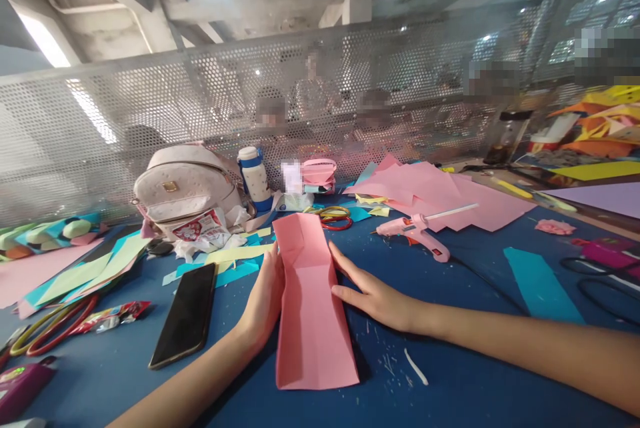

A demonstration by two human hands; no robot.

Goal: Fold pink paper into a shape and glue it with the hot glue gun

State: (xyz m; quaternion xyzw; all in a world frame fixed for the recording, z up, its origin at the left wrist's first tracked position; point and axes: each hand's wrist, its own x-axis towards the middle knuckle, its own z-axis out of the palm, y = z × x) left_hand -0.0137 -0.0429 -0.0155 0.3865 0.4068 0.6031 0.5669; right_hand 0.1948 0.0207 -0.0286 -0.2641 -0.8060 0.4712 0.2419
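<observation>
A long strip of pink paper (315,308), creased and folded up along both long sides, lies lengthwise on the blue table in front of me. My left hand (264,295) rests against its left side, fingers stretched out along the edge and partly hidden by the raised fold. Against the right side lies my right hand (370,291), thumb and fingers apart, fingertips touching the upturned edge. Neither hand is wrapped around the paper. Left of my left hand is a black phone (185,315). Beyond my right hand rests a pink glue gun (417,231) with a glue stick in it.
Pink sheets (440,191) spread at the back. A backpack (185,181) and a bottle (255,178) stand before a perforated metal screen (210,108). Scissors (55,328) and coloured papers (95,271) lie left, a blue strip (543,285) right. Behind the screen are people.
</observation>
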